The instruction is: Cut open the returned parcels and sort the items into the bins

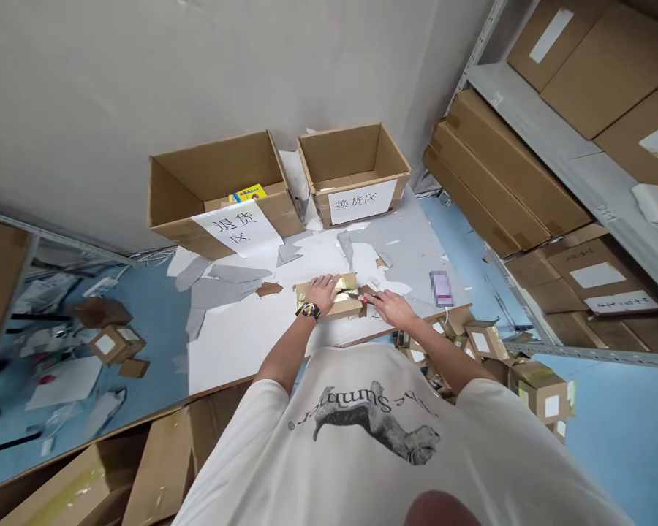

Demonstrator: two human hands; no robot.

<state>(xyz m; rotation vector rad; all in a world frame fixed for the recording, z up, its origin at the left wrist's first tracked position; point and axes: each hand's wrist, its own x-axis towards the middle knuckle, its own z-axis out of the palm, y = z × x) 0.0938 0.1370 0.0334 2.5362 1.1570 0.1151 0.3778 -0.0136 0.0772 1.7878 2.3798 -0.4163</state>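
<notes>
A small cardboard box [344, 308] with shiny tape lies near the front of the white-covered table. Across its top rests my left hand [321, 292], pressing on it with fingers laid out flat toward the far edge; a dark watch is on that wrist. My right hand [393, 308] grips a box cutter [371, 299] with a red and black handle. The cutter's front end is at the right part of the box top, close to the tape. Its blade tip is too small to make out clearly.
Two open cartons with paper signs, a left carton [175, 232] and a right carton [316, 199], stand at the table's back. Torn grey paper [233, 274] litters the surface. A blurred phone [441, 288] lies at right. Shelving with cartons [518, 175] rises beyond; boxes [542, 387] crowd the floor.
</notes>
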